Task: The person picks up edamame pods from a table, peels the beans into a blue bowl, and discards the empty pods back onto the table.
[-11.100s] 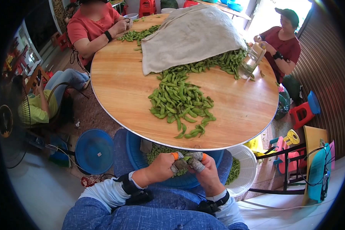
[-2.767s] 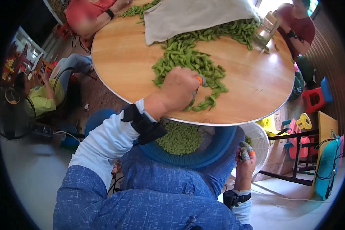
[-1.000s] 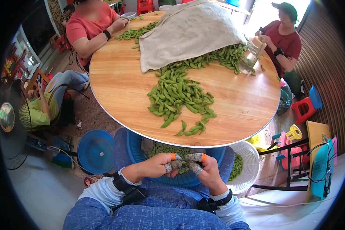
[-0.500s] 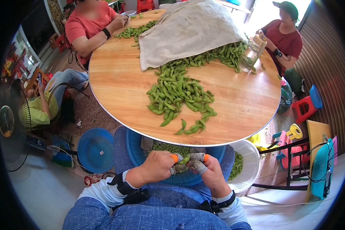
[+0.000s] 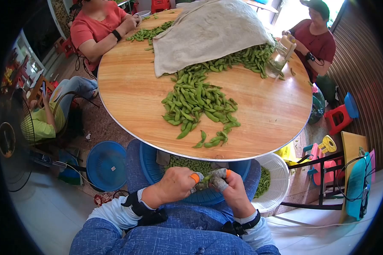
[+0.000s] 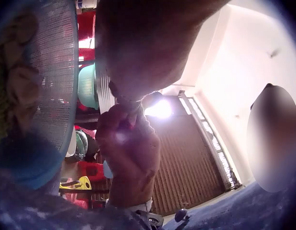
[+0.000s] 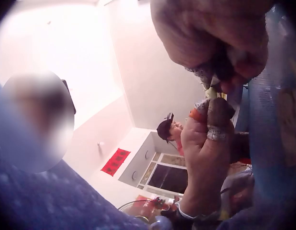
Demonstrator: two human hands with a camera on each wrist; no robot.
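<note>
In the head view both hands meet over a blue basket on the lap, which holds shelled green beans. My left hand and right hand pinch a green soybean pod between them. Grey wrappings and orange bands cover thumbs and fingers. In the right wrist view, a bit of the pod shows between the fingertips. Glare and shadow blur the left wrist view. Just beyond the hands, a pile of pods lies on the round wooden table.
A pale cloth covers more pods at the back, beside a glass jug. A white basket with green pods stands right, a blue basin left. Two people sit across the table. A fan stands far left.
At 2.8 s ago my left hand was at the pod pile and my right hand apart near the white basket. Both have since come together over the blue basket, pinching a pod.
</note>
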